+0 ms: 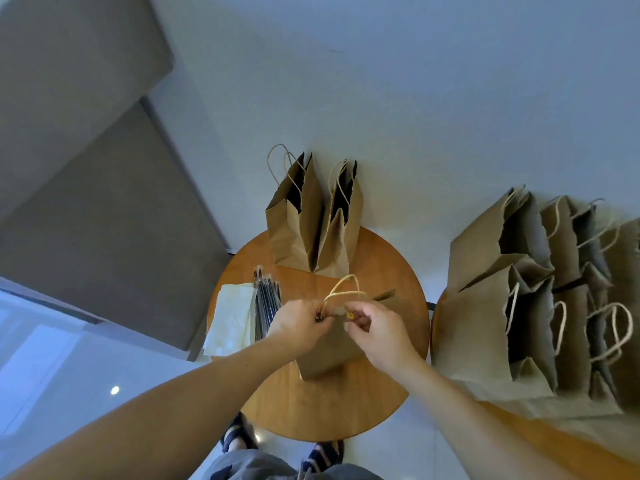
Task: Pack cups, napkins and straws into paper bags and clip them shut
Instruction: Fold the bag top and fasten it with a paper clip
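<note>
We are pinching the folded top of the small brown paper bag [329,348] with our left hand [299,323], and our right hand [377,332] is pinching a little yellow clip [350,315] at that top. The bag is standing in the middle of the round wooden tabletop [346,410]. The white paper napkins [232,313] and thin black straws [266,306] are lying by its left edge.

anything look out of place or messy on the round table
Only the napkins: the stack hangs over the left rim of the round table and could slip off. Nothing looks spilled or torn.
</note>
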A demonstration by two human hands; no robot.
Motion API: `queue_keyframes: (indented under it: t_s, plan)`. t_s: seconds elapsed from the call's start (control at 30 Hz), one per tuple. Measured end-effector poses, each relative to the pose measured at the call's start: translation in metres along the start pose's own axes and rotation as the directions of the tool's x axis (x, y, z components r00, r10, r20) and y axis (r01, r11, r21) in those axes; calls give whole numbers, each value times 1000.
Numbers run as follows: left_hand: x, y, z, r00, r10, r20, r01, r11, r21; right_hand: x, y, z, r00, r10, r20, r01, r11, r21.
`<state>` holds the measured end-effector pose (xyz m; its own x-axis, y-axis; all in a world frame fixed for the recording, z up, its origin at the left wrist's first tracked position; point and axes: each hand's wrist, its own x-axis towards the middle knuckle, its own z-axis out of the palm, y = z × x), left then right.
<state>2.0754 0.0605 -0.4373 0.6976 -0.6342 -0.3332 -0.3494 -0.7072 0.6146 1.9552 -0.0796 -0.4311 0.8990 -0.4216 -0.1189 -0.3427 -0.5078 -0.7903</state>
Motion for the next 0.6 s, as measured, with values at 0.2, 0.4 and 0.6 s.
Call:
queue_keyframes:
  t_s: [0.2,0.4,0.6]
  plan:
    - [-1,9,-4,1000,15,0,-15,995,102,6,-5,-8,975,-207,-75,196,972,-133]
    - [1,11,-3,999,32,5,-32,989,144,19,-14,-15,966,-259,0,256,953,-161]
    - [1,10,-2,1000,17,11,-18,989,145,12,-8,-15,982,-184,-38,178,976,-125]
